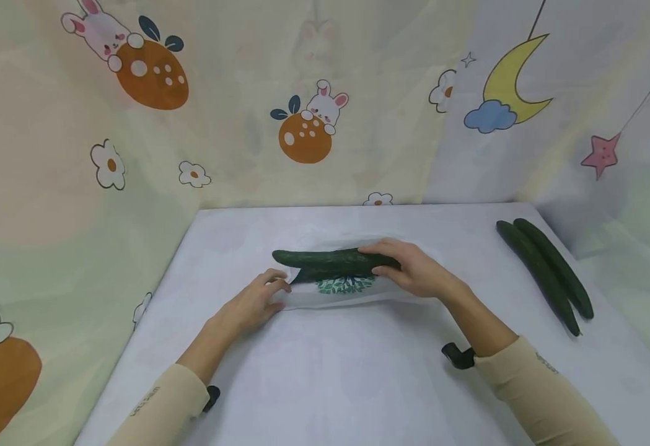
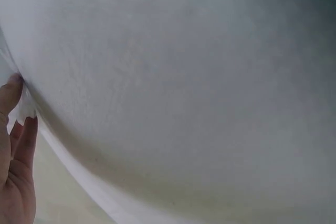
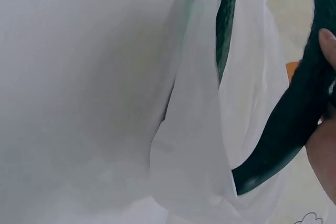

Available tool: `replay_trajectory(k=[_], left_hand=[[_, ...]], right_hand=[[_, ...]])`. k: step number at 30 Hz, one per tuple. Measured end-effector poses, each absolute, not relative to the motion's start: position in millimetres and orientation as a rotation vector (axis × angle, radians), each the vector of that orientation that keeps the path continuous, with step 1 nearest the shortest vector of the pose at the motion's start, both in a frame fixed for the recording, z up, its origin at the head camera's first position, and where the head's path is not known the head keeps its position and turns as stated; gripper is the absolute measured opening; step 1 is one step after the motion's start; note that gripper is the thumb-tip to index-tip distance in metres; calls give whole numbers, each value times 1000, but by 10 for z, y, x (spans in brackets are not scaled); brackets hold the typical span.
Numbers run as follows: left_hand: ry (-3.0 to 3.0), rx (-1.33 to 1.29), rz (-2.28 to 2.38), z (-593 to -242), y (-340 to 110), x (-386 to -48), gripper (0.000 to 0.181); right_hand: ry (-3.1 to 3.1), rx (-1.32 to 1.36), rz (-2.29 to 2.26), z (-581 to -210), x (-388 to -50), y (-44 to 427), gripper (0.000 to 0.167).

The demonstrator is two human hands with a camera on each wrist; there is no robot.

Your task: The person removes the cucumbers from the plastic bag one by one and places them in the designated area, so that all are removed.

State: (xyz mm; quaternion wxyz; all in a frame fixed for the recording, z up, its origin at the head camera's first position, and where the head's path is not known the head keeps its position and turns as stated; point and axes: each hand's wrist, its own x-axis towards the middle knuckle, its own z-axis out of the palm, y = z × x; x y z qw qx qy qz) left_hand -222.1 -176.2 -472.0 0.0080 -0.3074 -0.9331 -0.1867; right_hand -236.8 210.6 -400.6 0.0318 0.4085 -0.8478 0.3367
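- Left hand (image 1: pixel 259 301) pinches the left end of the bag (image 1: pixel 347 287), toward the table's (image 1: pixel 325 378) far edge.
- Right hand (image 1: pixel 414 269) grips a cucumber (image 1: pixel 325 259) over a second cucumber (image 3: pixel 227 30).
- Two more cucumbers (image 1: pixel 541 275): right edge.

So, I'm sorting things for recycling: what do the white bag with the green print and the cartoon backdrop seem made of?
The white bag looks like thin, dull plastic film: it creases softly and lets some green show through, though thin nonwoven stays possible. The backdrop seems matte printed cloth, judging by its soft ripples, but could be vinyl.
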Motion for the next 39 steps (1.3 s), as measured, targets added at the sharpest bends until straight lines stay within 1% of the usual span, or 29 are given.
replay_trajectory(k=[6,10,15,20,26,33,39], left_hand=[[-2962,-916,-590,-4702,-1803,-2207,35],[-2981,-905,-606,-4714,-1813,-2207,34],[-2973,-924,-607,-4727,-1815,-2217,33],[-2955,-949,-612,-4705,-1813,-2226,33],[-2942,-965,-616,-4687,-1808,-2244,33],[-2972,-956,-626,-4714,-1791,-2254,32],[-2945,-976,-624,-4712,-1776,-2260,31]], right_hand=[[-2482,1203,1187,-3894,-2388,2106,50],[-2454,1182,1197,-3786,-2393,2165,51],[-2479,1110,1221,-3701,-2367,2269,52],[-2510,1015,1355,-3617,-2306,2345,52],[-2492,1008,1376,-3510,-2273,2417,51],[-2512,958,1313,-3558,-2248,2566,50],[-2503,842,1312,-3647,-2236,2738,50]])
